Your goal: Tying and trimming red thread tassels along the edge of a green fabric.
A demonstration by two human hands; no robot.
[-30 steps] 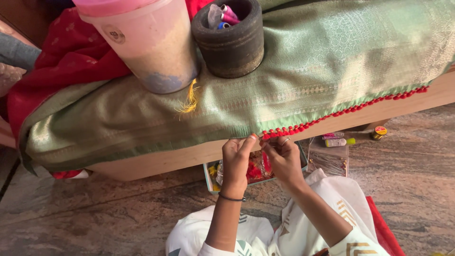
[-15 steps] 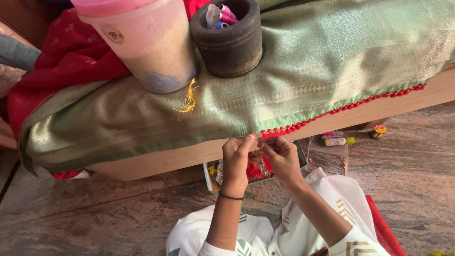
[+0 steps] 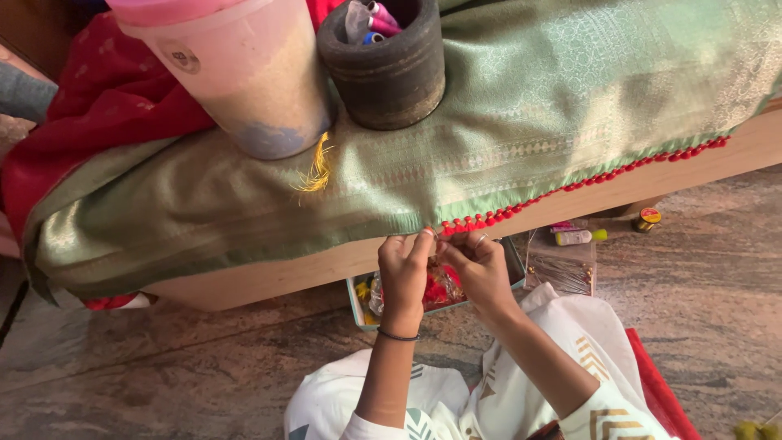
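Green silk cloth [image 3: 505, 155] with red bead trim [image 3: 570, 189] drapes a wooden bench [image 3: 326, 265], its hem pinched by left hand [image 3: 405, 273] and right hand [image 3: 479, 265] fingertips.

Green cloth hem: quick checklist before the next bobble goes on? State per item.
1. Left hand pinching the green cloth at its edge: ok.
2. Right hand at the end of the red bobble row: ok.
3. Needle or thread in the fingers: cannot tell.
4. Cloth weighted by the plastic tub and the dark pot: ok.
5. Tray of supplies under the hands: ok.
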